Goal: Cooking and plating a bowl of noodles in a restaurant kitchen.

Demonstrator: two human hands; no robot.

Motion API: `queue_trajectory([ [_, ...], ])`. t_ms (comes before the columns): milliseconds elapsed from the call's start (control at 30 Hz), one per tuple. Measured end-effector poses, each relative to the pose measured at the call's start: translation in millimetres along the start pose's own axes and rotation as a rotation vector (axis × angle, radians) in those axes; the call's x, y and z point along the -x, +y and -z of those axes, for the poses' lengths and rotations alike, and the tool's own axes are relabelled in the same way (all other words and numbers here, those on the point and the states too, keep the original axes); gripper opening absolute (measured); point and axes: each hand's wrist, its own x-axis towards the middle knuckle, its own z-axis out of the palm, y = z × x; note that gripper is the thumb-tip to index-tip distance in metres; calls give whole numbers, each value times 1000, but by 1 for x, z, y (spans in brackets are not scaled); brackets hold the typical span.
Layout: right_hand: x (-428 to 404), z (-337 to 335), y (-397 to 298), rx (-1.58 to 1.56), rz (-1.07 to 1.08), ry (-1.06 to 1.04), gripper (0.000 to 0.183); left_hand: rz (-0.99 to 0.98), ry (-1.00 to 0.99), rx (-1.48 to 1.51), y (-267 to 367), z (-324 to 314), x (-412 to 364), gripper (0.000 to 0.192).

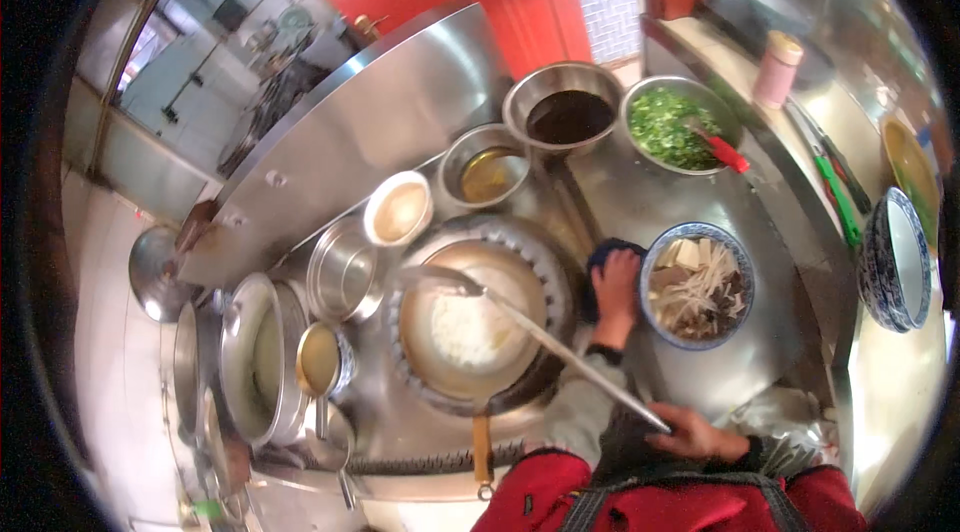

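Note:
My right hand (686, 433) is closed around the end of a long metal ladle handle. The ladle (574, 361) reaches up and left, its head over a round wok (420, 352) on the stove burner. White, frothy food (469, 326) lies in the wok, and its wooden handle (482, 449) points toward me. A bunched dark blue cloth (598, 305) lies under my left hand (617, 288), whose fingers grip it right of the wok. Beside that hand stands a blue-and-white bowl (744, 307) with sliced tofu, pale shreds and darker pieces.
Behind the wok stand a bowl of dark liquid (570, 116), a bowl of yellow oil (484, 176) and a bowl of chopped greens (667, 127). Metal pots (255, 359) and a ladle of yellowish liquid (318, 359) are left. Patterned bowls (896, 262) and a green-handled knife (838, 198) lie right.

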Motion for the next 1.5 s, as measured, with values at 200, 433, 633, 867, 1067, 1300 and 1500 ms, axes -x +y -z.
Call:
queue_trajectory([
  [200,-11,-7,14,36,-32,26,50,7,-159,248,40,27,99,46],
  [433,-24,-20,12,167,-183,32,46,-27,-316,745,20,28,198,40],
  [633,-26,-34,30,270,-158,48,47,175,-615,588,11,86,229,41],
  [867,-15,-21,0,400,-165,91,41,336,-224,251,-73,153,312,42],
  [1067,15,4,63,728,39,116,46,396,-292,-155,-160,243,375,47],
  [1300,38,20,77,1026,124,176,54,333,-161,-380,-208,301,411,41],
  [1500,6,60,69,-389,-157,671,47,599,25,-19,-148,310,344,48],
])
